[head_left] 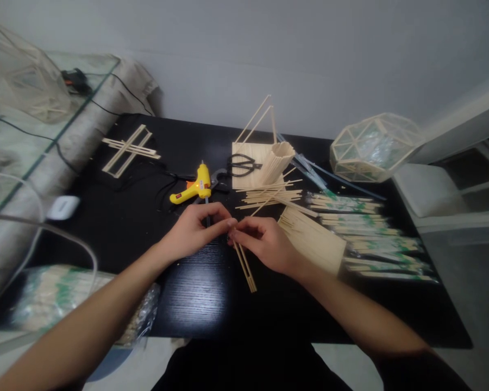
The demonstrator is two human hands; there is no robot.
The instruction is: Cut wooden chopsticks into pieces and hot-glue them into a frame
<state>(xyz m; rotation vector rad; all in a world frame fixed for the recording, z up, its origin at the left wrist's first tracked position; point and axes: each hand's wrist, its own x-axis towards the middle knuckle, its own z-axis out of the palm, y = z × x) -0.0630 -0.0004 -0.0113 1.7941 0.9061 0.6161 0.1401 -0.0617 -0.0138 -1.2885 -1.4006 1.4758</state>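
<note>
Fingertips of my left hand [201,228] and my right hand [263,239] meet at the middle of the black table [146,184]. Both hands pinch the upper end of a few thin wooden sticks [244,266], whose lower ends point toward me and come together. My fingers cover the top of the sticks. Beyond my left hand lies a yellow glue gun [199,184], nozzle pointing away from me. Loose wooden sticks [264,196] are scattered just beyond my right hand. A thin wooden board [318,241] lies beside my right wrist.
Black scissors [242,165] lie near a stick-walled cup [277,160] on a board. Crossed sticks [130,151] rest at the back left. Packaged sticks [367,233] lie right, below a geometric frame [370,149]. A plastic bag of sticks [52,298] is front left, near cables.
</note>
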